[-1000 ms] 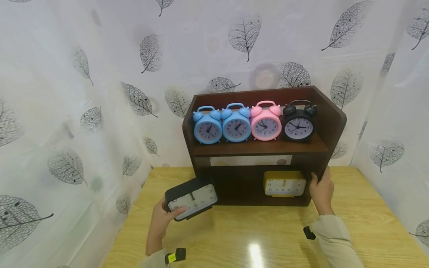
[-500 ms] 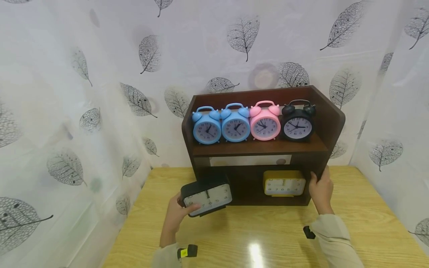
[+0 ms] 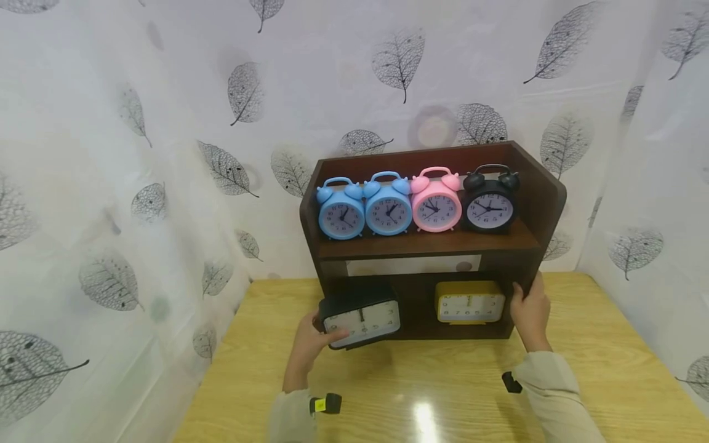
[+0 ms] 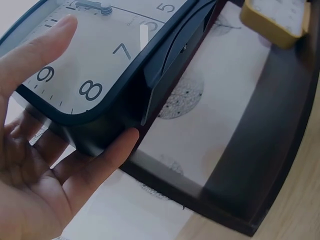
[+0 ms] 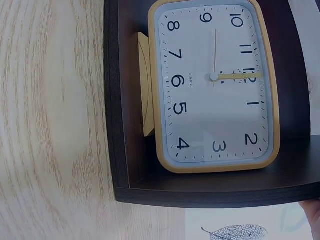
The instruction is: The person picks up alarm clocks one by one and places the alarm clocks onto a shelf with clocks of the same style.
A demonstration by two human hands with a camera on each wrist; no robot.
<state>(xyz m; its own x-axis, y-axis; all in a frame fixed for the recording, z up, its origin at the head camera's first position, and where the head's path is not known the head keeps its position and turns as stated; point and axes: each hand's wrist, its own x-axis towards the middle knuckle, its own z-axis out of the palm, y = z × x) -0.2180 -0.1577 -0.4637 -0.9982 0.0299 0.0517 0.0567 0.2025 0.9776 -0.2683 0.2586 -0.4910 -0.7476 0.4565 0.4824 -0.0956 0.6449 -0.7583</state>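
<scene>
My left hand (image 3: 308,344) grips the left end of a black rectangular alarm clock (image 3: 362,321), thumb across its white dial. The clock tilts in front of the lower left of a dark brown shelf (image 3: 426,246). In the left wrist view, the fingers of my left hand (image 4: 55,175) curl under the clock's black case (image 4: 90,130). My right hand (image 3: 530,314) holds the shelf's right side panel near its bottom. A yellow rectangular clock (image 3: 471,303) stands in the lower right compartment; the right wrist view shows this yellow clock (image 5: 215,90) close up.
On the upper shelf stand two blue twin-bell alarm clocks (image 3: 341,215), a pink one (image 3: 436,206) and a black one (image 3: 490,206) in a row. The shelf sits on a wooden table (image 3: 465,381). Behind hangs a white curtain (image 3: 327,74) printed with leaves.
My left hand has carried the black rectangular clock rightward and slightly up, to the lower left of the shelf, and its tilt has lessened. My right hand has stayed on the shelf's side.
</scene>
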